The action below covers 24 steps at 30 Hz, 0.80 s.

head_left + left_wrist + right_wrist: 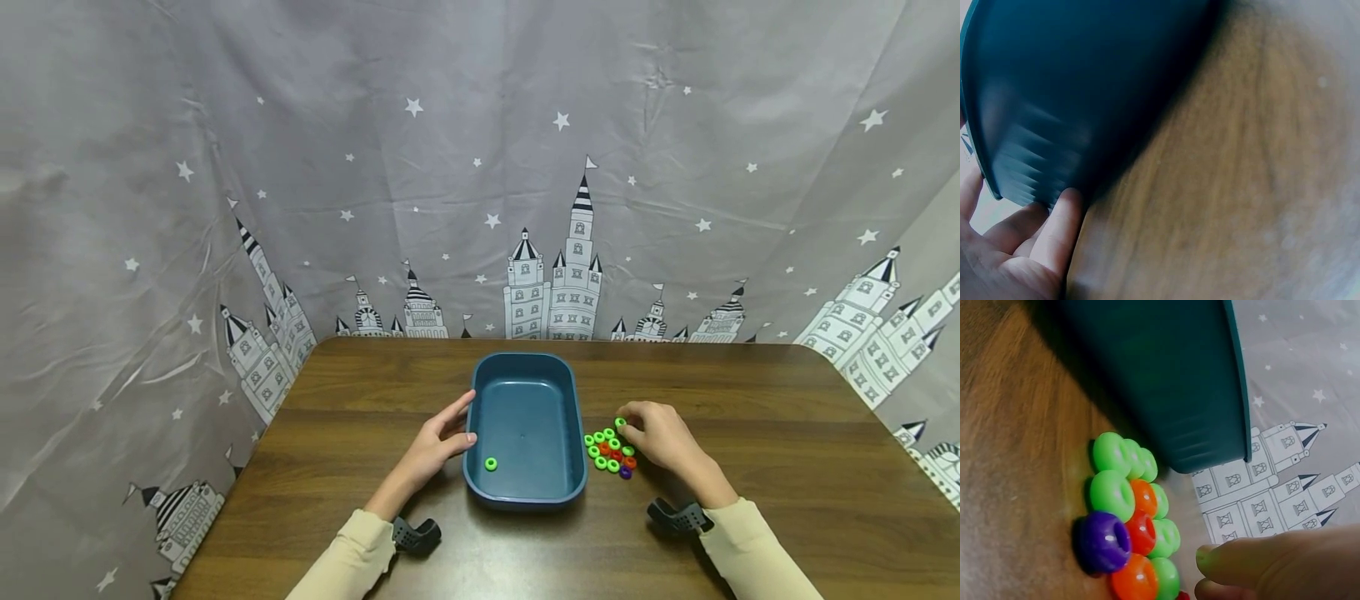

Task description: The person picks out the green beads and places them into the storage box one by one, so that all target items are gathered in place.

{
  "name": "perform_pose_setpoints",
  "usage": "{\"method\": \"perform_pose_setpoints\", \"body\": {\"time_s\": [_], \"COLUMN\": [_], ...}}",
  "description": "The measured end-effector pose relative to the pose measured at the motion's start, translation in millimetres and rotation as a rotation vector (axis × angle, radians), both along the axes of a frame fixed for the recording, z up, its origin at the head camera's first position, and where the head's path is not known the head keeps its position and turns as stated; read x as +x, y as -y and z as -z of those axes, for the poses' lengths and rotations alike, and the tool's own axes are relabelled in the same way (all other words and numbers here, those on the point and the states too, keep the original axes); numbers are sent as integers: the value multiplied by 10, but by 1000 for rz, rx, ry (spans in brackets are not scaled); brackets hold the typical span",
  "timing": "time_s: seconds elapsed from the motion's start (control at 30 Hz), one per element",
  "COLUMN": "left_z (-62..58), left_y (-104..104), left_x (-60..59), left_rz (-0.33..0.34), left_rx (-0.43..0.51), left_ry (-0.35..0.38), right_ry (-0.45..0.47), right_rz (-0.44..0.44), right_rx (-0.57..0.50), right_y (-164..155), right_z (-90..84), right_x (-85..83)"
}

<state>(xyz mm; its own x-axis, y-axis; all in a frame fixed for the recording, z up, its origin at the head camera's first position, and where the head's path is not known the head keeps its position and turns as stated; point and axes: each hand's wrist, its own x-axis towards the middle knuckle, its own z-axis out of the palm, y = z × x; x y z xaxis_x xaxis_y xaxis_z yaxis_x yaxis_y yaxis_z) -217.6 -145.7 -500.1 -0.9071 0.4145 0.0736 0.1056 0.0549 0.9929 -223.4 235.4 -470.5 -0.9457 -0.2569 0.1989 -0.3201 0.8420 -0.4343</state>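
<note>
A dark blue plastic tub [525, 492] stands in the middle of the wooden table [750, 500], with one green ring bead [491, 463] lying inside near its left wall. My left hand [442, 442] rests with straight fingers [1060, 225] against the tub's left outer wall [1085, 94]. Right of the tub lies a small pile of beads [611, 452], green, orange-red and one purple [1104, 540]. My right hand [660, 433] is curled over the pile's far side, and its fingertips pinch a green bead [620, 422]. In the right wrist view a fingertip [1241, 562] hovers beside the pile [1129, 519].
A grey curtain [480, 167] printed with castles and stars hangs behind and around the table. The table's back edge lies just beyond the tub [1166, 375]. Wrist camera mounts [416, 533] show on both forearms.
</note>
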Motion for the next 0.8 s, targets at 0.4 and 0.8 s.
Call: {"method": "perform_pose_setpoints", "body": {"time_s": [0.4,0.8], "left_z": [3,-6], "left_y": [2,-4], "left_x": [-6,7], "left_rz": [0,5], "left_rx": [-4,16], "left_ry": [4,21], "right_ry": [-20,-41], "right_rz": [-11,-20], "right_rx": [-37,-63], "right_y": [14,45], "right_z": [-91,-170], "right_x": [-5,-13]}}
